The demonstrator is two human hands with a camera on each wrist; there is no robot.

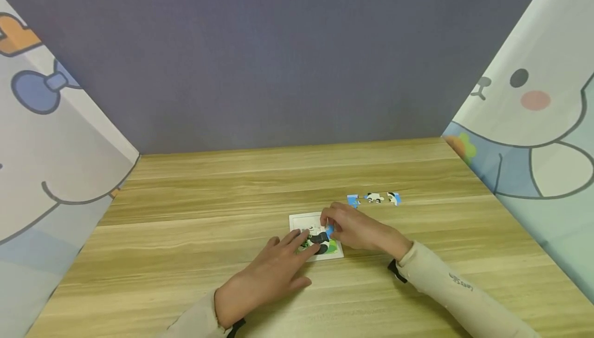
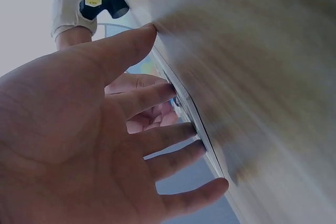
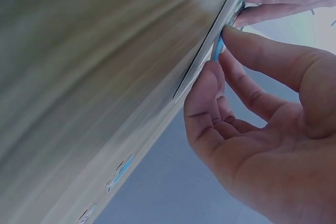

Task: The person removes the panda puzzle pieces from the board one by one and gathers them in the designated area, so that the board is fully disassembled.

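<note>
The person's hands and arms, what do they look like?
The bare left hand and bare right hand come out of beige cloth sleeves. Dark lettering marks the right sleeve. Each wrist has a black device; the right one has a yellow label.

Part-filled panda puzzle (image 1: 306,221), three pieces (image 1: 374,198) beyond

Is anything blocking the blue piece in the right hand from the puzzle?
Nothing visible. The right hand pinches the blue piece at the right of the puzzle; the left hand touches it farther left, not between them.
</note>
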